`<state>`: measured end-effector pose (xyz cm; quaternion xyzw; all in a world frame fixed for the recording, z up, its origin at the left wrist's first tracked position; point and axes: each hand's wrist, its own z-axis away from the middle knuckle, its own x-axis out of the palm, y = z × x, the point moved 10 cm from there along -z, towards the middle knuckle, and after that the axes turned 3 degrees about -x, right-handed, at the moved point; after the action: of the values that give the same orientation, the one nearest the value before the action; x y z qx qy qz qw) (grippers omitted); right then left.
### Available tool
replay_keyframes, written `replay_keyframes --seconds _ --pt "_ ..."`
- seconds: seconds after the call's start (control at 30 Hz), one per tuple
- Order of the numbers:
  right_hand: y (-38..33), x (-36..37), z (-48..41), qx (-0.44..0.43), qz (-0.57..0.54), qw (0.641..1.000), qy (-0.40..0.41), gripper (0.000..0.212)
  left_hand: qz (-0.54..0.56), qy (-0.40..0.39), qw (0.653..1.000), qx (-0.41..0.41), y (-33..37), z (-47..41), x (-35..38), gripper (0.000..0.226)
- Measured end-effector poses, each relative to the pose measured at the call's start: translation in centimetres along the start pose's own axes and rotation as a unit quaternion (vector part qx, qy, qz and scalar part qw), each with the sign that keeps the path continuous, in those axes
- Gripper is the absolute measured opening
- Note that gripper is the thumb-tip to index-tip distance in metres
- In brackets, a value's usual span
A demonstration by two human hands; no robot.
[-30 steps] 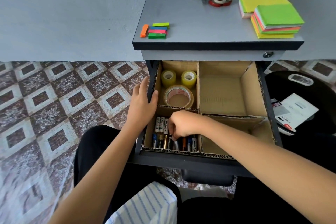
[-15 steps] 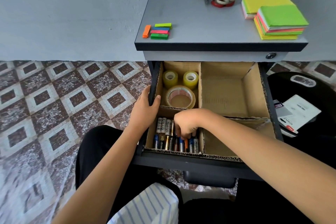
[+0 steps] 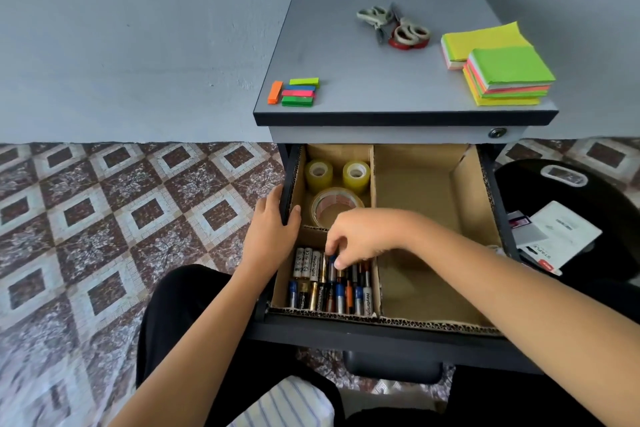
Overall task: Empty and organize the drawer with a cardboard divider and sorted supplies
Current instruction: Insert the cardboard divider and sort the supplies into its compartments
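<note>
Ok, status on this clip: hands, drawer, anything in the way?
Left hand grips drawer left wall. Right hand pinches a battery, front-left compartment. Nothing in the way.

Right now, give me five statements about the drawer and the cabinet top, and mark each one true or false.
1. The left hand grips the left wall of the drawer. True.
2. Three tape rolls sit in the back left compartment. True.
3. The scissors lie inside the drawer. False: they lie on the cabinet top.
4. The sticky notes fill the back right compartment. False: they are stacked on the cabinet top.
5. The right hand pinches among the batteries in the front left compartment. True.
</note>
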<state>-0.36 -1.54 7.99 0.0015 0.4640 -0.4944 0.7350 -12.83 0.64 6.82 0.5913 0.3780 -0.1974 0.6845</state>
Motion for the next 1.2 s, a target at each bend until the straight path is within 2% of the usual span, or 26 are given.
replay_keyframes --seconds 0.1,0.2,0.33,0.43,0.6,0.7,0.8,0.9,1.0,1.1,1.2 --pt "0.3 -5.6 3.7 -0.014 -0.067 0.992 0.103 0.026 -0.006 0.083 0.994 0.075 2.9 0.2 -2.3 0.049" --pt "2.2 -12.1 7.1 -0.006 -0.099 0.966 0.239 0.022 0.019 0.142 0.978 0.15 7.9 -0.7 -5.1 0.04" --pt "6.5 -20.2 10.2 0.036 -0.138 0.911 0.387 0.018 0.048 0.146 0.962 0.225 16.5 -3.9 -8.0 0.034" --pt "10.0 -25.1 11.8 0.089 -0.108 0.883 0.448 0.024 0.044 0.097 0.966 0.235 22.3 -7.9 -7.9 0.033" --pt "14.5 -29.7 11.6 0.187 -0.016 0.866 0.463 0.026 0.016 0.008 0.987 0.158 26.8 -15.7 -5.1 0.029" --pt "16.3 -31.0 9.9 0.211 -0.014 0.866 0.454 0.025 -0.014 -0.044 0.994 0.103 27.0 -19.2 -2.6 0.026" --pt "17.6 -32.0 7.7 0.225 -0.021 0.867 0.445 0.021 0.048 -0.09 0.994 0.041 26.6 -21.5 -0.3 0.012" --pt "18.8 -32.8 5.8 0.238 -0.033 0.862 0.447 0.037 0.088 -0.11 0.99 -0.002 26.3 -23.2 1.5 0.014" --pt "20.1 -33.3 4.2 0.256 -0.041 0.861 0.437 0.024 0.073 -0.11 0.991 -0.008 26.5 -24.2 2.9 0.01" --pt "21.4 -33.5 2.8 0.269 -0.035 0.863 0.427 0.035 0.013 -0.111 0.994 0.011 26.8 -25.0 3.9 0.013" --pt "22.0 -34.0 2.4 0.268 -0.035 0.86 0.433 0.033 -0.033 -0.097 0.995 0.017 26.6 -25.8 3.8 0.007"
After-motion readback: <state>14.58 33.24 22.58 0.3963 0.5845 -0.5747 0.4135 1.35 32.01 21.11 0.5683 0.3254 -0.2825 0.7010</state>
